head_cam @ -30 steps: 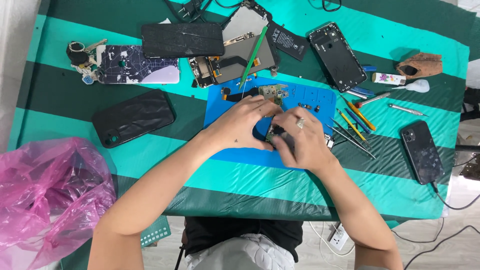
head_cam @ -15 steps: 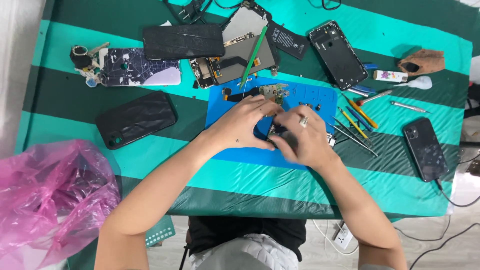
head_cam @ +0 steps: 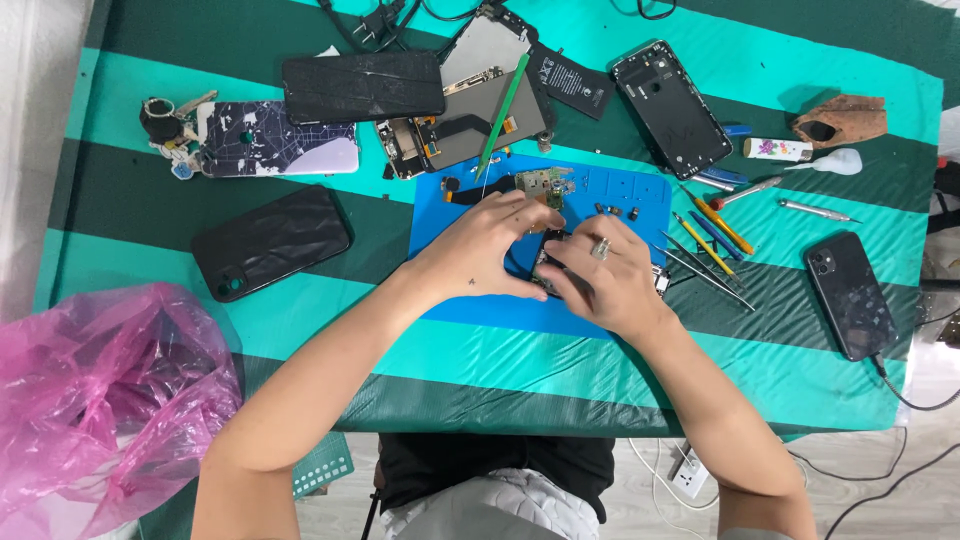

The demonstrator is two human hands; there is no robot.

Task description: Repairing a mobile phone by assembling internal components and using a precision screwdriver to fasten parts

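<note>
Small phone part (head_cam: 547,262) sits on the blue mat (head_cam: 450,300) at the middle of the worktop (head_cam: 300,330), pinched between left hand (head_cam: 480,250) and right hand (head_cam: 605,280), both closed on it. I think tiny screws (head_cam: 615,210) nearby could scatter if a hand slips

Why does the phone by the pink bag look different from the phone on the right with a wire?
The left phone lies nearly sideways, apart from any cable; the right phone lies nearly lengthways with a black cable at its lower end. The left phone sits nearer the pink bag, the right phone near the table edge. Both are dark and lie back up, camera showing.
</note>
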